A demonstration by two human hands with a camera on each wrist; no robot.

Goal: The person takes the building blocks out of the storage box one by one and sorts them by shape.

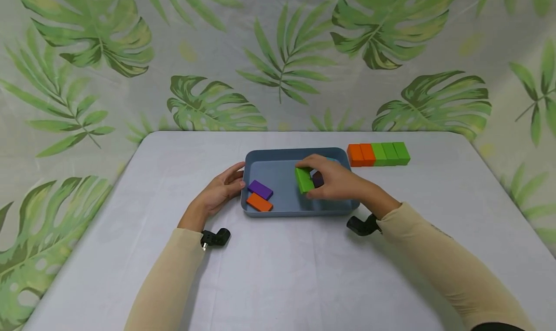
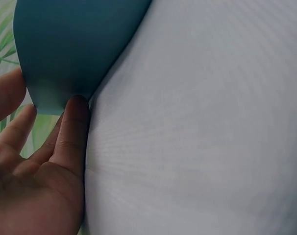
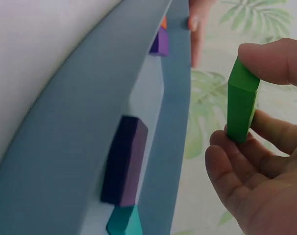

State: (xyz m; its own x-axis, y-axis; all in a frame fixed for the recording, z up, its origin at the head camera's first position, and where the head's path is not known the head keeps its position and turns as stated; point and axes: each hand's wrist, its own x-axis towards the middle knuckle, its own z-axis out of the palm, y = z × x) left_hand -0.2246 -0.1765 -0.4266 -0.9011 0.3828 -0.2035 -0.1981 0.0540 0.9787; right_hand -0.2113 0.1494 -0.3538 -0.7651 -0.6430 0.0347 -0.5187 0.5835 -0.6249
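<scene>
My right hand (image 1: 332,179) pinches a green block (image 1: 305,180) between thumb and fingertips, raised over the right half of a blue-grey tray (image 1: 278,214). In the right wrist view the green block (image 3: 243,100) stands on end in the grip. Below it in the tray lie a dark purple block (image 3: 125,161) and a teal block (image 3: 125,221), mostly hidden by the hand in the head view. My left hand (image 1: 221,191) rests its extended fingers against the tray's left end. Inside that end lie a purple block (image 1: 260,189) and an orange block (image 1: 259,202).
Beyond the tray's back right corner, a row of blocks stands side by side on the white table (image 1: 278,273): two orange blocks (image 1: 361,155), then several green blocks (image 1: 391,154). A leaf-print cloth (image 1: 286,56) hangs behind the table.
</scene>
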